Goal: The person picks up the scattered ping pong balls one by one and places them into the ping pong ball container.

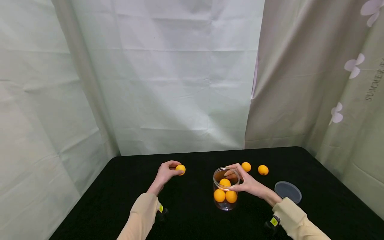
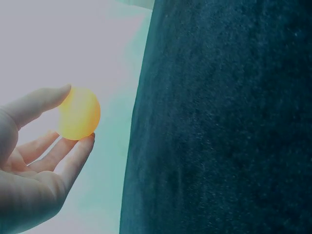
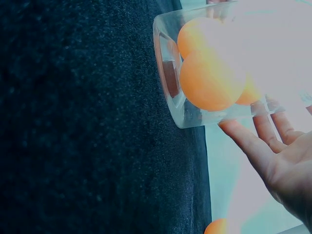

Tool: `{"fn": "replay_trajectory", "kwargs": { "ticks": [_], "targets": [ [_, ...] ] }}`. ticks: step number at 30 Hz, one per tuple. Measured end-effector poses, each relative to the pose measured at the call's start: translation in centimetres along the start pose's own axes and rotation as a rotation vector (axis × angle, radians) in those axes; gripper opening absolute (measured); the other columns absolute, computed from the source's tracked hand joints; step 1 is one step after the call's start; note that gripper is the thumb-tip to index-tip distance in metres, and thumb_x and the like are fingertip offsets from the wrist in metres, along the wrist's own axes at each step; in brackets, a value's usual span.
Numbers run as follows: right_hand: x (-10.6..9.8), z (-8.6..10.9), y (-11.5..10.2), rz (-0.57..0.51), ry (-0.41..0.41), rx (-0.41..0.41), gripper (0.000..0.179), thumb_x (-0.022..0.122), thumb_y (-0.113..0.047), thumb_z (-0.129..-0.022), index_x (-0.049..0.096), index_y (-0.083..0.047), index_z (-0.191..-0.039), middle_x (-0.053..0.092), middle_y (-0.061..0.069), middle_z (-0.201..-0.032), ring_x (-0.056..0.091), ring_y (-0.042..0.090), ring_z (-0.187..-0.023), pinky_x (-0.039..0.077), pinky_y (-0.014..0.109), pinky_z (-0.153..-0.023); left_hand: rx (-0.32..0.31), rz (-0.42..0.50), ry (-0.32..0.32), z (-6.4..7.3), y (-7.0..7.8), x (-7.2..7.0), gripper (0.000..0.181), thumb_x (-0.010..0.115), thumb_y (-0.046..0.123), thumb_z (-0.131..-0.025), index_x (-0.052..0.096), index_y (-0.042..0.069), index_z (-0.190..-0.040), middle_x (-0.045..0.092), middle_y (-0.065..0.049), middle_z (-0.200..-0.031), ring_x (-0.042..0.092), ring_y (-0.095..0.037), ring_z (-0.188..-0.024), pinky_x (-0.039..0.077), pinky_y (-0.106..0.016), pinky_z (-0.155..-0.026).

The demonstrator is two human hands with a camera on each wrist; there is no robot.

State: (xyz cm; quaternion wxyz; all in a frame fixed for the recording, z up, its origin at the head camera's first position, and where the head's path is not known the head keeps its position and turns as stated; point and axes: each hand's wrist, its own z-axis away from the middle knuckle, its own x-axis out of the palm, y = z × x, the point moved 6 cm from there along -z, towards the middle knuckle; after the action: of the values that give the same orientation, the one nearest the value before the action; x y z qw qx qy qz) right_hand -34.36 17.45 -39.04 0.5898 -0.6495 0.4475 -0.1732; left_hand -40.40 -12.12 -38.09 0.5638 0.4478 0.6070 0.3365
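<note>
My left hand [image 1: 166, 171] pinches an orange ping-pong ball [image 1: 180, 169] between thumb and fingertips, to the left of the jar and apart from it. In the left wrist view the thumb is on one side of the ball [image 2: 80, 114] and the fingertips on the other. A clear, lidless jar [image 1: 225, 206] stands upright, with 3 orange ping-pong balls [image 1: 219, 195] visible inside. Around its upper part, my right hand [image 1: 247, 183] grips the jar from the right. The right wrist view shows fingers [image 3: 246, 141] against the jar wall.
Beyond my right hand lie two loose orange balls, one [image 1: 246, 166] partly behind the hand and another [image 1: 263, 170] further right. A grey round lid [image 1: 288, 191] lies near my right wrist. Black cloth covers the table [image 1: 192, 220]; pale curtains [image 1: 180, 83] hang behind it.
</note>
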Motion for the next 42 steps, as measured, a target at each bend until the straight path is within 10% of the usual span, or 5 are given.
{"fn": "replay_trajectory", "kwargs": {
  "ticks": [15,23,42],
  "targets": [
    [0.2,0.0,-0.1,-0.011,-0.008,-0.012,0.055,0.056,-0.01,-0.083,0.027,-0.01,-0.129,0.037,0.021,-0.125,0.039,0.036,-0.113,0.037,0.045,-0.084,0.081,0.013,-0.057,2.3,4.7,0.2,0.031,0.066,0.002,-0.08,0.056,-0.01,-0.107,0.058,-0.021,-0.1,0.055,-0.029,-0.083,0.047,-0.039,-0.077],
    [-0.1,-0.1,0.1,-0.004,-0.011,-0.007,0.057,0.056,-0.01,-0.084,0.024,-0.01,-0.131,0.036,0.02,-0.126,0.038,0.037,-0.113,0.037,0.046,-0.084,0.071,0.043,-0.033,0.6,2.6,0.5,0.029,0.072,0.009,-0.077,0.061,0.002,-0.103,0.06,-0.008,-0.095,0.056,-0.021,-0.08,0.048,-0.036,-0.076],
    [0.0,-0.1,0.0,-0.005,-0.008,-0.015,0.057,0.056,-0.009,-0.083,0.025,-0.01,-0.131,0.036,0.021,-0.126,0.038,0.037,-0.113,0.038,0.046,-0.083,0.147,0.061,-0.065,1.4,6.1,1.4,0.028,0.072,0.01,-0.077,0.063,0.005,-0.104,0.06,-0.006,-0.096,0.056,-0.022,-0.083,0.046,-0.039,-0.078]
  ]
}}
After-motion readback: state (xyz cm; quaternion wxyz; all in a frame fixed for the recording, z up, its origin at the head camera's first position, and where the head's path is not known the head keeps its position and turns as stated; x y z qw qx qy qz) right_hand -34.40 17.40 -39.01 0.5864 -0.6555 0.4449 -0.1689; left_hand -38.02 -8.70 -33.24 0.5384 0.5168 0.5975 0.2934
